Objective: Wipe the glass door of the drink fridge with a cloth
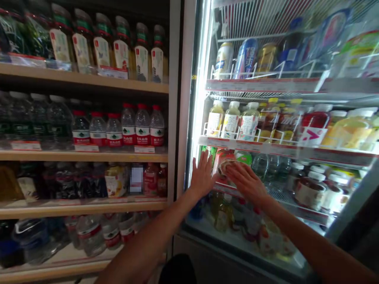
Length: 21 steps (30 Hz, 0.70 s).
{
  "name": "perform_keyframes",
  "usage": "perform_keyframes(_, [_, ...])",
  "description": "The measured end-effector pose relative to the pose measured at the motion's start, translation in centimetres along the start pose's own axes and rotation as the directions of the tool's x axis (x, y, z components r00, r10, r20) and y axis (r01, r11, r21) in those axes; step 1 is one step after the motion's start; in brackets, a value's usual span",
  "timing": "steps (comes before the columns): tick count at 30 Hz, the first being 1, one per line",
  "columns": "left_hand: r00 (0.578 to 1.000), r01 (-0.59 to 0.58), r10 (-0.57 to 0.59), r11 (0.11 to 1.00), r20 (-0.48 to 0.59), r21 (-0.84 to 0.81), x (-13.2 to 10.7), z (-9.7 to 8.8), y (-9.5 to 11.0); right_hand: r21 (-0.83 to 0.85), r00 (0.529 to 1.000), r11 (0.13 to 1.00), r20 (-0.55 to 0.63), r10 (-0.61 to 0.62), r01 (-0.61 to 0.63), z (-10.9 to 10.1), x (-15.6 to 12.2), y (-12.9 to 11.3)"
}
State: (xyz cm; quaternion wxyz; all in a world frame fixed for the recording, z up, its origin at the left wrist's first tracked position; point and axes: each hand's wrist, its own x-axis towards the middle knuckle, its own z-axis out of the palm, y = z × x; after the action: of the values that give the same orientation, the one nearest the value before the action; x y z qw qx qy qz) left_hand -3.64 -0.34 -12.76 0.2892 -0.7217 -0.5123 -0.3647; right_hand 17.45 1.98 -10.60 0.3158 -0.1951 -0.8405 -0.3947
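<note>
While the right hand (245, 182) lies over a red-labelled bottle (220, 159), its fingers (233, 169) rest across the bottle's pale, rounded top, close together and slightly curved; whether they grip or only touch cannot be told. The bottle sits at the front of a low shelf inside a lit drinks cooler (189, 98), directly beneath a price strip (237, 146) and among other bottles, including a green-labelled one (244, 158) just to its right. The left hand (203, 176) is open wide with fingers spread and palm facing forward, just beside the red-labelled bottle; whether it touches glass or goods is unclear. Above the hands, pale juice bottles (231, 122) stand in a wire rack (231, 134), and cans (245, 59) occupy the shelf above them. White-capped jars (309, 189) stand to the lower right, and more bottles (251, 221) lie below the hands. Left of the cooler's white frame, wooden shelves (83, 81) carry red-capped water bottles (142, 126) and tall bottles with green and white labels (142, 53).
</note>
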Motion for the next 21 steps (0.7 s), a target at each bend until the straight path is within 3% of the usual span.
perform_keyframes(2, [0.999, -0.049, 0.049, 0.999, 0.0, 0.005, 0.0, 0.2, 0.8, -0.036, 0.993, 0.993, -0.043, 0.108, -0.11, -0.5, -0.1, 1.1])
perform_keyframes(4, [0.997, -0.07, 0.07, 0.998, -0.016, 0.003, 0.2, 0.6, 1.6, -0.082, 0.95, 0.954, -0.149, 0.275, -0.289, -1.4, 0.7, 2.8])
perform_keyframes(6, [0.997, -0.045, 0.045, 0.999, -0.056, -0.005, 0.4, 1.2, 2.4, -0.101, 0.907, 0.92, -0.236, 0.348, -0.379, -2.0, 1.0, 3.5])
perform_keyframes(8, [0.994, -0.014, 0.012, 1.0, -0.11, -0.014, 0.5, 2.0, 3.0, -0.12, 0.924, 0.936, -0.242, 0.296, -0.331, -1.7, 0.3, 2.4])
perform_keyframes(11, [0.984, 0.008, -0.013, 1.0, -0.18, -0.03, 0.4, 3.0, 3.8, -0.126, 0.977, 0.977, -0.151, 0.153, -0.172, 0.0, -1.9, -1.0])
perform_keyframes(14, [0.978, 0.036, -0.047, 0.998, -0.206, -0.057, 0.4, 3.5, 4.2, -0.143, 0.962, 0.957, -0.14, 0.233, -0.253, 0.5, -4.1, -1.4])
perform_keyframes(17, [0.971, 0.04, -0.06, 0.995, -0.233, -0.088, 0.6, 3.8, 4.3, -0.199, 0.863, 0.861, -0.314, 0.396, -0.468, -1.6, -6.7, 2.3])
perform_keyframes(19, [0.966, 0.018, -0.044, 0.994, -0.256, -0.105, 0.7, 4.1, 4.4, -0.208, 0.739, 0.76, -0.486, 0.466, -0.616, -3.4, -8.4, 5.1])
perform_keyframes(21, [0.962, 0.019, -0.051, 0.993, -0.269, -0.118, 0.9, 4.4, 4.6, -0.174, 0.602, 0.657, -0.614, 0.51, -0.734, -4.2, -8.9, 6.3])
